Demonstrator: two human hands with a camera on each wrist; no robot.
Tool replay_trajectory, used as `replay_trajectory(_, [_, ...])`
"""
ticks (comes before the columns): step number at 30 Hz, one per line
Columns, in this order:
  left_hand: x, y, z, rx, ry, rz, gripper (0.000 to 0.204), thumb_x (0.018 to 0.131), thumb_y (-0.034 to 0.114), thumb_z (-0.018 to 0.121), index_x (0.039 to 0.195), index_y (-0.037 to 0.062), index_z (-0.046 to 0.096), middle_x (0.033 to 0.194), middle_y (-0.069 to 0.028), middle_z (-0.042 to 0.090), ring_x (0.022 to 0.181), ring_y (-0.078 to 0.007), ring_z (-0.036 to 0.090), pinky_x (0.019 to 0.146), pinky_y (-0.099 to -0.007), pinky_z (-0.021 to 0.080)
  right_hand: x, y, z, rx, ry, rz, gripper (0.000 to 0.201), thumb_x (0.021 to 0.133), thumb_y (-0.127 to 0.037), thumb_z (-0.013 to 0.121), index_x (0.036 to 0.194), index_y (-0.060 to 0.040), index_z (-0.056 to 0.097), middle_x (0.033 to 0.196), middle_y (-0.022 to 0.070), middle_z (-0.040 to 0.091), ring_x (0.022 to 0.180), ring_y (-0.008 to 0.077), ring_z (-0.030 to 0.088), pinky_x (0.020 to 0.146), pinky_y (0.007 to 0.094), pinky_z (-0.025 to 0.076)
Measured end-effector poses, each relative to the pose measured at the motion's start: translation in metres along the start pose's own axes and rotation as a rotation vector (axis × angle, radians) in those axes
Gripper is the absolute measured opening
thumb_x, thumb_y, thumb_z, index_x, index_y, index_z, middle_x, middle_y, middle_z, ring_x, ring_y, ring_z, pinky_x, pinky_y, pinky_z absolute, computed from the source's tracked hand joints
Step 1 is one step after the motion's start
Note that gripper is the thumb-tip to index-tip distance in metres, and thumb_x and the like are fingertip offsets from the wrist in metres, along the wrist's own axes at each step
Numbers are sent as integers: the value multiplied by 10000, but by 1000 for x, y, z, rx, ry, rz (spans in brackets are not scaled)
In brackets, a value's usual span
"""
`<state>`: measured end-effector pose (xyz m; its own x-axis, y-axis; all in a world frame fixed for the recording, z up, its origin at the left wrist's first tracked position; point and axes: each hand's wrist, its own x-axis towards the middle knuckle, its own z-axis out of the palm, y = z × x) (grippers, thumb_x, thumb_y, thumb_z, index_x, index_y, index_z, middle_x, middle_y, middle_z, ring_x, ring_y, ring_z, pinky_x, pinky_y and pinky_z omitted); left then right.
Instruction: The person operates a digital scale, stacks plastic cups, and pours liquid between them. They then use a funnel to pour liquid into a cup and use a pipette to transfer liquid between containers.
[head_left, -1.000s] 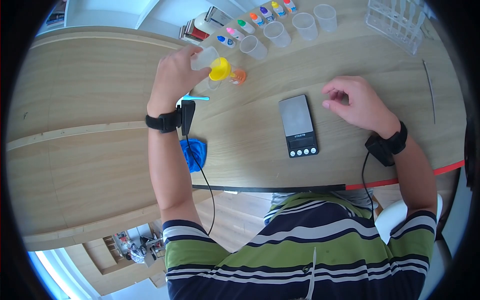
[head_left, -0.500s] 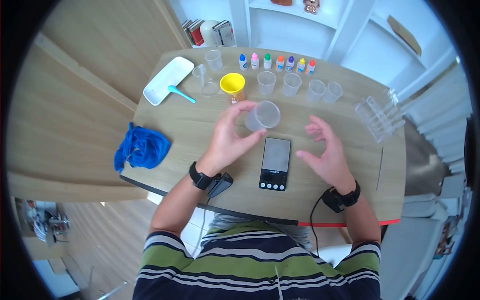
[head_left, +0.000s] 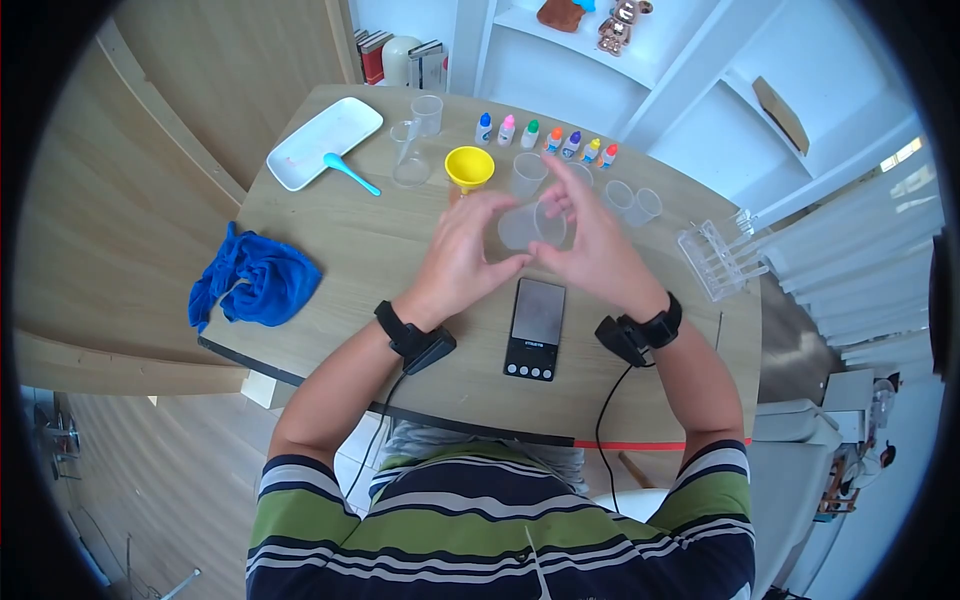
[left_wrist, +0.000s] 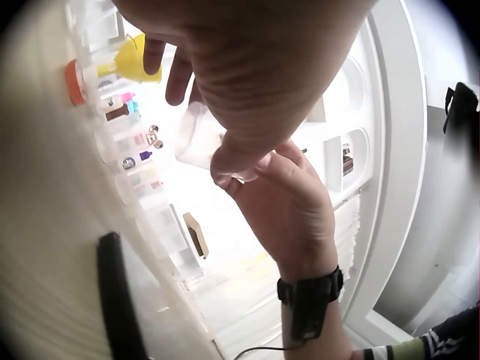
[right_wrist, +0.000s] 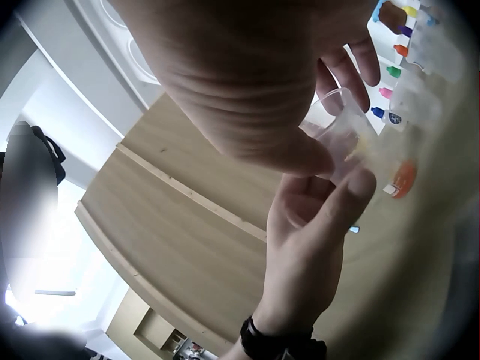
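Observation:
A clear plastic cup [head_left: 517, 230] is held tilted on its side above the table, its mouth toward the right. My left hand [head_left: 452, 258] grips it from the left, thumb below and fingers above. From the other side my right hand [head_left: 602, 250] holds the rim end between thumb and fingers. The thumbs come close together under the cup [right_wrist: 341, 146] in the right wrist view. Just nearer than the cup lies a black digital scale [head_left: 537, 325] with a grey plate. Behind the left fingers stands a yellow funnel [head_left: 469, 168] over an orange-marked container, mostly hidden.
Several clear cups [head_left: 530, 172] and small colour-capped dropper bottles [head_left: 530, 134] line the back. At left are a white tray [head_left: 325, 135], a light-blue spoon [head_left: 350, 173] and a blue cloth [head_left: 265, 280]. A clear tube rack [head_left: 715, 262] stands at right.
My left hand has brought the cup from beside the funnel at the left to above the scale. The right hand has come in from the right and taken hold of it too.

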<state>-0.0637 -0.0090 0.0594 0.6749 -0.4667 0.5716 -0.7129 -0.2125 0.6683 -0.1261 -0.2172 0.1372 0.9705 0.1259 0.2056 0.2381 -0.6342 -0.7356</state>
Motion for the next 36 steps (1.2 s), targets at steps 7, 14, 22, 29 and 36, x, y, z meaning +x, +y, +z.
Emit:
replay_trajectory(7, [1, -59, 5, 80, 257, -346, 813, 853, 237, 940, 1474, -25, 485, 1392, -184, 593, 1238, -268, 606, 1047, -422, 526, 58, 26, -27, -164, 165, -109, 954, 825, -81, 822, 1673, -92, 384, 1260, 163, 626, 1122, 298, 647, 996, 433, 556])
replay_trajectory(14, [27, -83, 28, -76, 256, -508, 785, 811, 234, 946, 1427, -43, 545, 1332, -229, 644, 1200, -333, 677, 1013, -431, 565, 111, 29, -22, -283, 127, -100, 869, 825, -145, 784, 1621, -59, 445, 1270, 227, 643, 1193, 397, 643, 1045, 464, 548])
replay_trajectory(22, [7, -63, -19, -82, 127, -579, 687, 839, 239, 931, 1383, -35, 614, 1240, -194, 762, 1165, -257, 735, 992, -373, 576, 139, 54, 22, -361, -20, -126, 877, 836, -151, 806, 1638, -107, 454, 1347, 207, 664, 1275, 370, 634, 1092, 460, 529])
replay_trajectory(29, [-22, -59, -44, -172, 36, -540, 680, 835, 200, 927, 1401, -15, 618, 1230, -138, 760, 1006, -203, 714, 903, -350, 574, 143, 56, 55, -624, -117, -116, 860, 853, -194, 829, 1626, -89, 466, 1389, 251, 688, 1415, 435, 580, 1191, 613, 426])
replay_trajectory(36, [-25, -48, -52, -159, 12, -430, 663, 861, 173, 924, 1413, -30, 617, 1262, -138, 754, 1187, -228, 696, 1059, -369, 530, 146, 71, 64, -541, -125, -82, 833, 860, -236, 844, 1598, -79, 491, 1395, 234, 685, 1438, 433, 552, 1177, 616, 421])
